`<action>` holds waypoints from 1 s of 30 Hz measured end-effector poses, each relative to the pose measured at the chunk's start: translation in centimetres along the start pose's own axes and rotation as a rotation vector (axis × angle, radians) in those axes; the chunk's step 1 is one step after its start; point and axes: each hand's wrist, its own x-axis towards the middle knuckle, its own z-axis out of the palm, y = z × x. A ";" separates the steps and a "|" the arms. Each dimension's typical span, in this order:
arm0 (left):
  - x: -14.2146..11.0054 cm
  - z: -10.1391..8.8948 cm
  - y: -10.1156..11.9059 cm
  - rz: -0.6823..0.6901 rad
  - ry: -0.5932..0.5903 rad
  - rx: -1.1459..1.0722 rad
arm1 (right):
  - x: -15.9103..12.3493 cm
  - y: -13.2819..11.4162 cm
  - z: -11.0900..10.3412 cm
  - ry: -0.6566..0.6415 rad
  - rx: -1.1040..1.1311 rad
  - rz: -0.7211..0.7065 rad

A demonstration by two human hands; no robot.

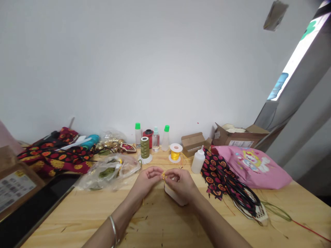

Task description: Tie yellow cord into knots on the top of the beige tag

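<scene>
My left hand (149,179) and my right hand (182,182) meet over the middle of the table. Between their fingertips runs a thin yellow cord (163,175), looped or knotted at the pinch; the exact form is too small to tell. Both hands are closed in a pinch on it. Beneath my right hand a flat pale piece with rounded corners (176,197) hangs or rests tilted, partly hidden by the fingers. Just behind the hands stands a spool of yellow cord (176,155).
Behind stand an olive thread spool (145,148), bottles with green caps (166,137) and a white squeeze bottle (198,161). Plastic bags (111,172) and a black tray (43,203) lie left. Patterned cloth (216,168), black cable (243,193) and a pink bag (256,168) lie right.
</scene>
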 end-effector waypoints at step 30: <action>0.4 -0.3 -0.9 0.054 0.033 0.180 | -1.0 -3.6 -5.3 -0.281 0.594 0.051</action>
